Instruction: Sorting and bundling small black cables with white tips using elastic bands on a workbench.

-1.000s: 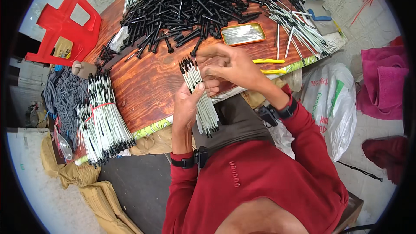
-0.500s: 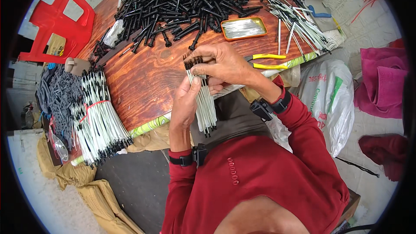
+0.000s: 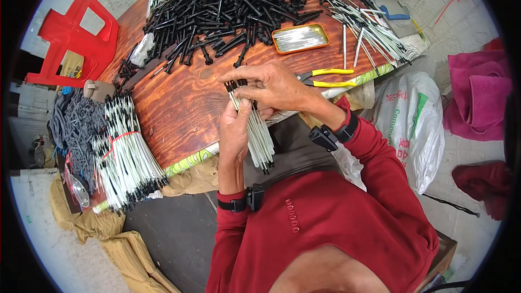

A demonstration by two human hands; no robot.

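Observation:
A small bundle of thin white rods with black ends (image 3: 259,140) slants over the near table edge. My left hand (image 3: 234,133) is closed round its upper part, thumb lying along the rods. Across the top of the bundle comes my right hand (image 3: 278,88), its index finger over the black tips and its thumb against their near side. The palm side of the right hand is hidden. Beside the right wrist lie yellow-handled pliers (image 3: 332,77). On the left rests a larger bundle of the same rods (image 3: 133,154), tied with a red band.
Black plastic parts (image 3: 233,2) are heaped along the back of the wooden table (image 3: 168,114). A yellow-rimmed tin (image 3: 300,39) holds thin pins. Loose white rods (image 3: 366,30) lie at right, grey parts (image 3: 84,130) at left. A red stool (image 3: 81,38) stands beyond the left edge.
My right index finger has straightened and reaches further left over the black tips. The left hand still holds the bundle; the whole view has shifted slightly.

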